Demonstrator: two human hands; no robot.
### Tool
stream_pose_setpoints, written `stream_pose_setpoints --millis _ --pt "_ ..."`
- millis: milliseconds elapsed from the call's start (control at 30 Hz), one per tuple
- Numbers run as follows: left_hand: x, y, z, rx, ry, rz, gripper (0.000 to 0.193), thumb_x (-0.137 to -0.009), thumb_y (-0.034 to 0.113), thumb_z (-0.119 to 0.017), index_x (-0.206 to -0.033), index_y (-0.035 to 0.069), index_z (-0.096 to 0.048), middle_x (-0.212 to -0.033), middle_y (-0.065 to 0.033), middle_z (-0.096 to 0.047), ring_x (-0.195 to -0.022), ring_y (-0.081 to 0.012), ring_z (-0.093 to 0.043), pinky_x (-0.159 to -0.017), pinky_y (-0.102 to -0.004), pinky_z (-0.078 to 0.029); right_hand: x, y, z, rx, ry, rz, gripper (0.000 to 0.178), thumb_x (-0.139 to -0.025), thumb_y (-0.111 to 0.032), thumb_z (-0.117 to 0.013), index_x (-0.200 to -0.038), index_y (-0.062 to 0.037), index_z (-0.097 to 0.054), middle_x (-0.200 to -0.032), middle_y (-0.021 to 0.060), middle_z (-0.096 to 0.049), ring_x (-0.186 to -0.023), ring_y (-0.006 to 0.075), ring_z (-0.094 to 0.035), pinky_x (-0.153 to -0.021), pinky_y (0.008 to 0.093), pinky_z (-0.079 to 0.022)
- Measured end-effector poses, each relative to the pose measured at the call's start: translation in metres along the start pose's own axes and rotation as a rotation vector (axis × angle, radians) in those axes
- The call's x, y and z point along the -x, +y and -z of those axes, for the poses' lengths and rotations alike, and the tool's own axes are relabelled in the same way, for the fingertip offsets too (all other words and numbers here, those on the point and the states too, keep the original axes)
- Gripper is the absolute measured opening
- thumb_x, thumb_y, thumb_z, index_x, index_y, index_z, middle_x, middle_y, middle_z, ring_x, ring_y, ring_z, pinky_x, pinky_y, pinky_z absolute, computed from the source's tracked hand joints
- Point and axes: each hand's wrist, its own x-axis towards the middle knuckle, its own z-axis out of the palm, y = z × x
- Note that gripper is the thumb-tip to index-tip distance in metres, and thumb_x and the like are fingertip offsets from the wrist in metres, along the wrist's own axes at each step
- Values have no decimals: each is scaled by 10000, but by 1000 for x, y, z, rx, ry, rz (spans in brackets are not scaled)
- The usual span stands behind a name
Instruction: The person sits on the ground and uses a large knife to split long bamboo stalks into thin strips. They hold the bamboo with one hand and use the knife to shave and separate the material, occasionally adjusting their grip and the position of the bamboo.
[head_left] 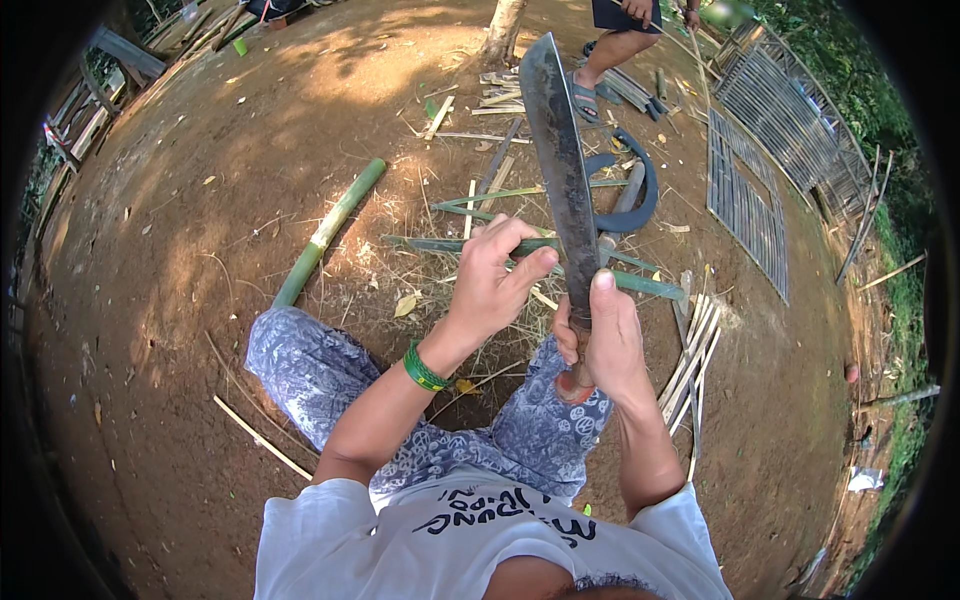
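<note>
My right hand [612, 340] is wrapped round the wooden handle of a machete [560, 140], thumb laid along the base of its blade. The long dark blade points up and away from me, slightly to the left. Just left of it, my left hand [493, 278] is closed on a green bamboo strip [430, 244], which runs crosswise beneath its fingers. The blade passes in front of that strip and hides part of it. A green band circles my left wrist. Beyond my right hand lies a black curved frame [645, 185], partly covered by the blade.
A green bamboo pole [335, 225] lies on the dirt beyond my left knee. Pale split strips [690, 355] are piled at my right; more slats [500, 98] lie by a tree trunk [503, 35]. Farther right are slatted bamboo panels [745, 205]. Another person's leg [605, 60] shows at the top.
</note>
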Motion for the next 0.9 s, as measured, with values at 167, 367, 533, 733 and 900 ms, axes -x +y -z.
stream_pose_setpoints --millis 167,367,533,733,900 --pt "0 -1 1 18 -3 5 311 -899 313 -732 -847 26 -623 -683 -69 -554 -673 -252 -513 -669 -377 -380 -5 4 -1 -29 -4 49 600 -1099 -403 -259 -733 -17 -536 -510 50 -487 -443 156 -499 -459 331 -395" --pt "-2 -3 1 0 -41 10 356 -931 358 -707 -866 19 -617 -731 -54 -524 -689 -200 -489 -669 -345 -394 -5 -4 -2 79 30 47 539 -1099 -407 -273 -956 13 -580 -514 52 -477 -436 161 -487 -455 322 -395" --pt "1 -3 -1 33 -68 49 330 -900 343 -735 -898 27 -638 -744 -66 -561 -703 -219 -518 -684 -349 -392 -7 17 10 -152 -110 -95 509 -1092 -294 -287 -1467 8 -455 -531 51 -484 -456 167 -510 -475 338 -405" --pt "4 -3 9 42 55 15 507 -873 557 -696 -950 60 -632 -813 -47 -584 -766 -221 -535 -827 -365 -381 -1 -2 -9 20 -88 115 571 -1099 -373 -262 -1449 29 -466 -534 31 -488 -462 127 -507 -468 298 -405" --pt "20 -20 34 -60 -49 102 609 -854 682 -638 -867 75 -600 -784 -27 -549 -781 -211 -515 -847 -372 -346 0 1 -2 -181 -268 -162 622 -1095 -432 -257 -1416 49 -487 -530 17 -464 -471 113 -512 -467 270 -404"
